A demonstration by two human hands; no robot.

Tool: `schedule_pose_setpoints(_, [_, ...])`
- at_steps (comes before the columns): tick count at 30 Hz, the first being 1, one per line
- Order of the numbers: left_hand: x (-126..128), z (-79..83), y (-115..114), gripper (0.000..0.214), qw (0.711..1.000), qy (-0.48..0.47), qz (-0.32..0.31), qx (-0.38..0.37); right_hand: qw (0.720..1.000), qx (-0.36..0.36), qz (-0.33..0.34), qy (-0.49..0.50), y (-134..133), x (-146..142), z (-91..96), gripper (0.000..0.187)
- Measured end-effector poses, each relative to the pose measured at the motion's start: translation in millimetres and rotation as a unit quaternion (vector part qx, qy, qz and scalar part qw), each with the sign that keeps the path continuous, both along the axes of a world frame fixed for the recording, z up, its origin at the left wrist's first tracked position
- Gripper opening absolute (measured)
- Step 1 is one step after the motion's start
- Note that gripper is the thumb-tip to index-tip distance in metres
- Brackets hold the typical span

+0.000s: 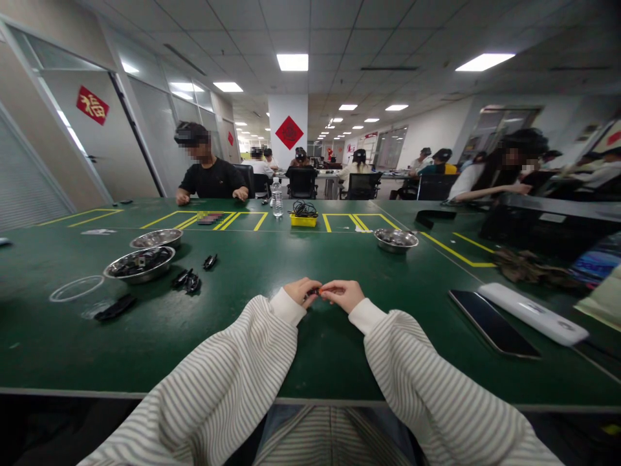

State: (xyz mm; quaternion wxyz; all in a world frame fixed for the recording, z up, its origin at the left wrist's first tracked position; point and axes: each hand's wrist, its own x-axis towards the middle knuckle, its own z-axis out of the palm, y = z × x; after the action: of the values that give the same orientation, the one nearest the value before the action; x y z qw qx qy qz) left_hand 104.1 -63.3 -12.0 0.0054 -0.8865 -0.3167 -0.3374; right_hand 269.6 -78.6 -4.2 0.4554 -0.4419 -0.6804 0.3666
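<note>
Over the green table (233, 349), both my hands meet at their fingertips. My left hand (301, 290) is closed on a small dark part (311, 293), mostly hidden by the fingers. Pinched at its end by my right hand (344, 295) is a tiny orange-red piece (319, 291); its kind is too small to tell. To the left lie several glossy black parts (187, 281) and one more black part (210, 261). Beyond them stands a steel bowl (140, 277) full of dark parts.
A second steel bowl (156, 238) stands behind the first, another (395, 241) at right. A yellow tray (303, 221) holds black cables near a bottle (277, 199). On the right lie a phone (492, 322) and a white device (533, 314). A person (208, 171) sits across the table.
</note>
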Motion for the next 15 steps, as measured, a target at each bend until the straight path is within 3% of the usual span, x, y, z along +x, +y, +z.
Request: schedule_pose_setpoints(15, [1.9, 0.7, 1.8, 0.019, 0.999, -0.018, -0.01, 0.028, 1.0, -0.001, 0.016, 0.02, 1.4, 0.5, -2.9, 0.025])
